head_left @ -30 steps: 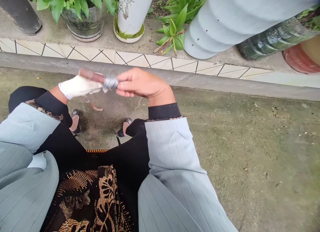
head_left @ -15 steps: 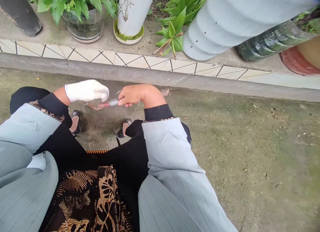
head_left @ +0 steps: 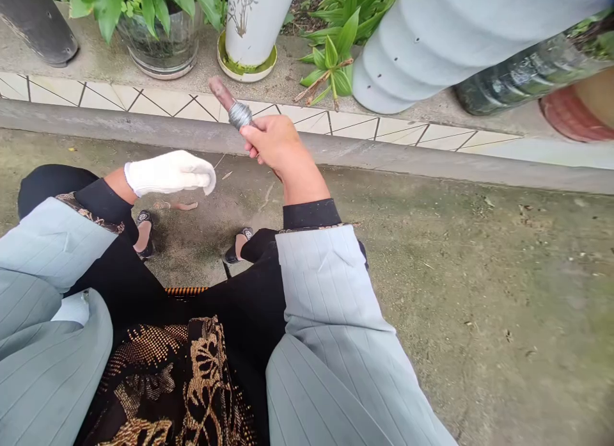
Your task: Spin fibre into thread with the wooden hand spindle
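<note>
As the head view looks down, the bare right hand (head_left: 275, 142) grasps a reddish-brown stick (head_left: 222, 94) wound with silvery wire (head_left: 240, 115), held out toward the far tiled ledge (head_left: 355, 125); the white-gloved left hand (head_left: 170, 173) curls at left, its hold unclear. If the thin strand (head_left: 220, 161) beside it slackens, the wire may loosen; a wide swing could knock the white pot (head_left: 259, 27)

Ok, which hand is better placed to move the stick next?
Probably the right hand: it holds the stick beside the wire coil. The gloved left hand is away from the stick.
</note>
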Demonstrator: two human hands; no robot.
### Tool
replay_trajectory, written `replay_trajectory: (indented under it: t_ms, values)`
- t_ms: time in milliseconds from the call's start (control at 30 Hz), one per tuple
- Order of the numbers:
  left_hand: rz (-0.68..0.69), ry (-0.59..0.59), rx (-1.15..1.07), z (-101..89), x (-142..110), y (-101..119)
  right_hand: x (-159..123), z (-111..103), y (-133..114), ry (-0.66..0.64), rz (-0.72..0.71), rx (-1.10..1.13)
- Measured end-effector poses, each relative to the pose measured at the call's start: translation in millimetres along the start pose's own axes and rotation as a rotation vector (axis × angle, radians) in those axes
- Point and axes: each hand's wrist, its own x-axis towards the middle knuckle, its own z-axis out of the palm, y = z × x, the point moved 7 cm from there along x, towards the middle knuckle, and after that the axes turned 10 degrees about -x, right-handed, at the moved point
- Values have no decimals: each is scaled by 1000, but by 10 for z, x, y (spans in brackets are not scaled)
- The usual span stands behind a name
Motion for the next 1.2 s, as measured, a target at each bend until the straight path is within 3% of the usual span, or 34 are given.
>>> replay_trajectory:
  t_ms: [67,133,233,300,367,400,467,533,600,667,733,833,933,1033,1100,1167,1200]
  values:
    - [1,-6,26,-4,-7,20,52,91,76,-37,4,-164]
    - [8,3,47,-39,-19,24,53,209,107,-163,-19,-306]
    - [18,31,77,-132,-52,-7,-131,467,75,-589,-82,-430]
    - [24,74,76,-208,-78,-45,-373,577,-47,-882,-170,-382]
    - [48,157,33,-281,-97,-68,-562,546,-274,-988,-286,-173]
    - [57,201,-9,-304,-102,-79,-582,461,-399,-922,-325,-7]
    - [44,235,-108,-280,-89,-103,-492,165,-543,-604,-328,349]
    - [4,171,-163,-163,-51,-109,-372,-150,-483,-228,-253,606]
    - [-9,74,-144,-25,-19,-68,-281,-302,-313,22,-127,679]
    - [-6,19,-105,59,-8,-18,-195,-280,-130,101,26,523]
    - [-10,-6,-80,91,-10,8,-117,-203,30,96,132,194]
    - [-9,-20,-58,68,-26,15,-23,-100,131,56,68,-212]
    - [-2,6,-38,-28,-61,13,-9,69,141,-123,-35,-380]
    - [12,124,0,-207,-117,26,-190,391,103,-587,-42,-474]
    - [-1,236,36,-342,-153,12,-408,573,-61,-871,-125,-427]
    - [-26,329,61,-443,-169,-33,-564,640,-300,-971,-250,-299]
    - [-29,356,59,-468,-163,-58,-597,629,-408,-953,-297,-219]
